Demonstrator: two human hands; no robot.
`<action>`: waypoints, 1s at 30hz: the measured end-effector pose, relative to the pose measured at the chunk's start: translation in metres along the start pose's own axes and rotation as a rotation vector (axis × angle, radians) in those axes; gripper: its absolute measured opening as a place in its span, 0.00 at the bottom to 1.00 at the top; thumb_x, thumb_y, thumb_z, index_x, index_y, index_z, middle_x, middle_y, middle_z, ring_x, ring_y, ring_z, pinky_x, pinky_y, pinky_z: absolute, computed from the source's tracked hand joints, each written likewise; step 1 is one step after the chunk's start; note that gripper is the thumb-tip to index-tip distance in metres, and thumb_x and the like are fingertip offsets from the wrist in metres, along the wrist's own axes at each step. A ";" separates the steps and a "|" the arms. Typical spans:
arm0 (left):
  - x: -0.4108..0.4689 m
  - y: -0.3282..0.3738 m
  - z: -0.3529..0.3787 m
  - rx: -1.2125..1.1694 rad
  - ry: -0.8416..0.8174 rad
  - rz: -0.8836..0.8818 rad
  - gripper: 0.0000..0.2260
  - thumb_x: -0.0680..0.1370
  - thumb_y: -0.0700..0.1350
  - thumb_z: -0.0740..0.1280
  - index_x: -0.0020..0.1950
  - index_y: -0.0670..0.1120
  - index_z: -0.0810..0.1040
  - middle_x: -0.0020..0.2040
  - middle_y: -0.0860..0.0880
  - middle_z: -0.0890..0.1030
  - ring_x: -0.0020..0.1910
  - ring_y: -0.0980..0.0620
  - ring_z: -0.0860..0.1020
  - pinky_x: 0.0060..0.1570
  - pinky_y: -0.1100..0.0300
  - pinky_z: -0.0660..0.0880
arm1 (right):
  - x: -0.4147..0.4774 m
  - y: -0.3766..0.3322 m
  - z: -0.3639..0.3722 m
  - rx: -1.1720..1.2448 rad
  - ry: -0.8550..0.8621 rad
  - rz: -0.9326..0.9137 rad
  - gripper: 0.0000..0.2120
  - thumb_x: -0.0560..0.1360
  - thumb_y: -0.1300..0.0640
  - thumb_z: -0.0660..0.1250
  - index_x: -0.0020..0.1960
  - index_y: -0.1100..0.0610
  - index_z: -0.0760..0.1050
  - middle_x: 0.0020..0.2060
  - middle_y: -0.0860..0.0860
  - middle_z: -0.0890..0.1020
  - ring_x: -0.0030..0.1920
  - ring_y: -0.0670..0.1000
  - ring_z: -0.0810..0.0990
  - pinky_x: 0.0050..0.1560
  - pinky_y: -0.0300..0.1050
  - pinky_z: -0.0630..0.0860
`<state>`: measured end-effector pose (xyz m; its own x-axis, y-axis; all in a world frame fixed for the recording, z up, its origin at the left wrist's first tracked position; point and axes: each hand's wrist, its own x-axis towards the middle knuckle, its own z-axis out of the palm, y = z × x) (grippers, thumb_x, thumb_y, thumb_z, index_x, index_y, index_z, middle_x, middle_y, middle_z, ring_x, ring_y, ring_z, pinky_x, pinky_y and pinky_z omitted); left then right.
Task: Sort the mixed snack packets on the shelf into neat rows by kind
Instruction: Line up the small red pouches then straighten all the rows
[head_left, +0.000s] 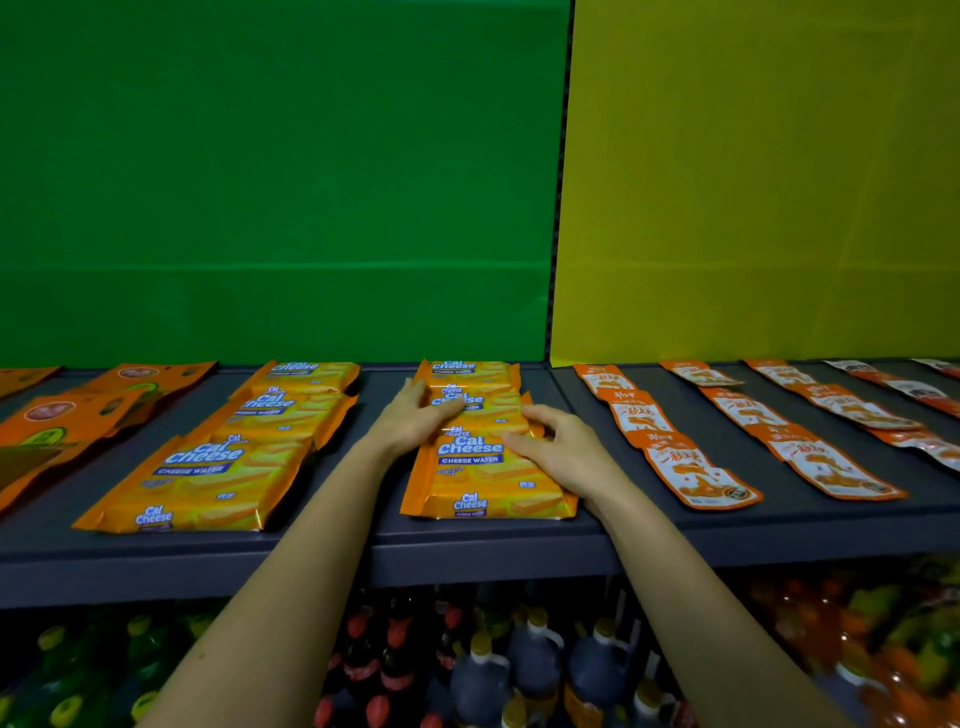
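Shiny, flat orange wafer packets (470, 371) lie in a row in the middle of the grey shelf (779, 525). The left hand (415, 421) presses flat on one. The right hand (561, 452) bends its fingers and pinches the crinkly top edge of the front packet (488, 483).

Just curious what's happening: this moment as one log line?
step: tidying Cal Cheese wafer row | left hand: on middle packet | right hand: on front packet

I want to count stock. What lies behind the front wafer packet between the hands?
Behind the front packet, more Cal Cheese packets overlap toward the back. The left hand and right hand cover parts, so their count is unclear.
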<state>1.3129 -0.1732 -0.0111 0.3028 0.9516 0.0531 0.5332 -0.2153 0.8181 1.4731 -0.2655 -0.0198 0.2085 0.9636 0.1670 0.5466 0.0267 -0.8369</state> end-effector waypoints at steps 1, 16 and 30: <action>0.001 0.000 0.000 0.017 -0.009 -0.016 0.31 0.76 0.55 0.64 0.76 0.49 0.56 0.78 0.46 0.53 0.75 0.47 0.58 0.73 0.52 0.55 | 0.002 0.000 0.000 0.000 0.002 0.000 0.27 0.73 0.52 0.69 0.70 0.56 0.67 0.68 0.51 0.71 0.65 0.51 0.72 0.61 0.41 0.69; 0.002 -0.002 -0.001 0.024 0.000 -0.027 0.36 0.74 0.60 0.63 0.77 0.51 0.52 0.77 0.46 0.56 0.76 0.46 0.55 0.75 0.48 0.54 | 0.013 0.001 -0.003 0.059 -0.052 0.043 0.28 0.74 0.52 0.68 0.72 0.54 0.65 0.68 0.53 0.71 0.64 0.52 0.74 0.61 0.45 0.72; -0.057 -0.029 -0.151 0.103 0.384 0.058 0.20 0.79 0.51 0.61 0.67 0.43 0.71 0.68 0.44 0.73 0.65 0.47 0.72 0.67 0.54 0.66 | 0.011 -0.092 0.041 -0.095 0.048 -0.250 0.21 0.78 0.56 0.61 0.70 0.55 0.67 0.70 0.53 0.69 0.71 0.50 0.65 0.70 0.43 0.60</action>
<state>1.1613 -0.1887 0.0488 0.0279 0.9459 0.3232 0.6062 -0.2730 0.7469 1.3918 -0.2464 0.0376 0.0946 0.9166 0.3884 0.6594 0.2346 -0.7143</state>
